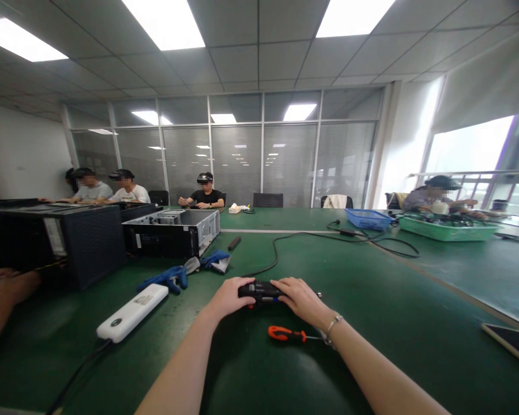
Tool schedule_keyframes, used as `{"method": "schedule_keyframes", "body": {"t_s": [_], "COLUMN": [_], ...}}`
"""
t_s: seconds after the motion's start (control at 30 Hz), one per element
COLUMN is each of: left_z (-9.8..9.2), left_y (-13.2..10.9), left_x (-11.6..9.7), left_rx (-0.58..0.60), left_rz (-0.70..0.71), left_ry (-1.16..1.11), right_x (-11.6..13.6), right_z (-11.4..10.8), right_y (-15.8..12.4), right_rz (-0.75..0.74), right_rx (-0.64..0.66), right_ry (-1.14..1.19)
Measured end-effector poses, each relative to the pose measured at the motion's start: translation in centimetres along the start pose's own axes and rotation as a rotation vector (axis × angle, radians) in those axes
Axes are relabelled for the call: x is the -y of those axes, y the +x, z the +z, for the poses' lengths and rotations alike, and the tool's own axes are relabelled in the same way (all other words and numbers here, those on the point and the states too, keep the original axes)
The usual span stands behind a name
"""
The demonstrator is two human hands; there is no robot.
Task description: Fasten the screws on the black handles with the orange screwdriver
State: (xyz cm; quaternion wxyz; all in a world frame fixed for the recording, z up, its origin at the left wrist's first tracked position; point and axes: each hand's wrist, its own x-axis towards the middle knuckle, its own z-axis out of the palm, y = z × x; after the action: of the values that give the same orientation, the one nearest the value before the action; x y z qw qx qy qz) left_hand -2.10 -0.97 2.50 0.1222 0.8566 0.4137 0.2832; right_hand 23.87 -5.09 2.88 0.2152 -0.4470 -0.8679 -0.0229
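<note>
A black power tool (266, 290), long and narrow, lies sideways low over the green tabletop, with a metal tip showing past its right end. My left hand (230, 297) is closed around its left end, thumb in front. My right hand (303, 301) grips the right part from above, fingers over the body. What the palms cover is hidden. A black cord (275, 253) runs from near the tool's left end toward the far right. Just in front of my hands lies a screwdriver (286, 334) with an orange and black handle, its shaft partly hidden by my right wrist.
Blue gloves (168, 279), a white power strip-like device (134, 312) and open computer cases (168, 233) are on the left. A person's hands (8, 288) work there. Blue basket (369, 219), green basket (450, 230) and phone (512, 344) lie right. Several people sit around the table.
</note>
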Motion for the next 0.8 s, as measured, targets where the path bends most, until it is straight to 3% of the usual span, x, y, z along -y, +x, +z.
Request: {"method": "schedule_keyframes", "body": {"t_s": [0.3,0.8], "left_z": [-0.13,0.00], "left_y": [-0.11,0.02], "left_x": [-0.21,-0.38], "left_rx": [0.049,-0.020], "left_rz": [-0.038,0.003], "left_ry": [0.009,-0.045], "right_x": [-0.07,-0.43], "right_z": [0.05,-0.17], "right_y": [0.01,-0.06], "right_rz": [0.027,0.041], "right_rx": [0.034,0.022], "right_ry": [0.024,0.048]}}
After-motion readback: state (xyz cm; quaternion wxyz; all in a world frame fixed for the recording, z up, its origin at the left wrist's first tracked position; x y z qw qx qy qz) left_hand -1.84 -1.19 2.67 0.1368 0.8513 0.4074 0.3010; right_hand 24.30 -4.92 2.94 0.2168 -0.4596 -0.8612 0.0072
